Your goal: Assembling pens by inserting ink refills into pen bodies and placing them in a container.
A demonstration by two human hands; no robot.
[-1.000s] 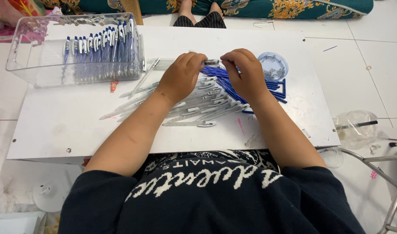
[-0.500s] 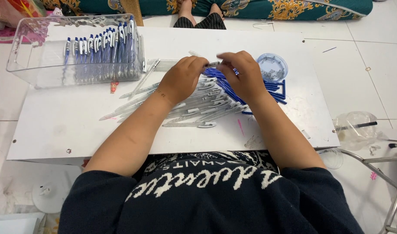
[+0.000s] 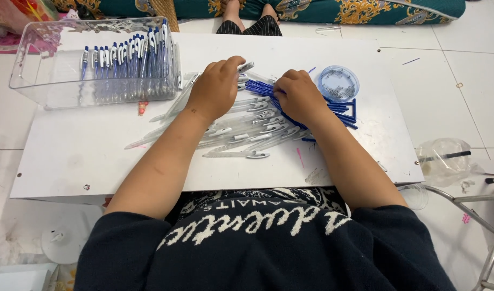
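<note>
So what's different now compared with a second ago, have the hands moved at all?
A little. The left hand and right hand were touching over the pile and have drawn apart. The left hand holds a clear pen barrel; the right hand has dropped onto the blue refills. The clear box of finished pens, the round dish and the white board stayed put.

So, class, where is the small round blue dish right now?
In the head view, the round blue dish sits on the white board, just beyond the right hand, beside the blue refills.
</note>
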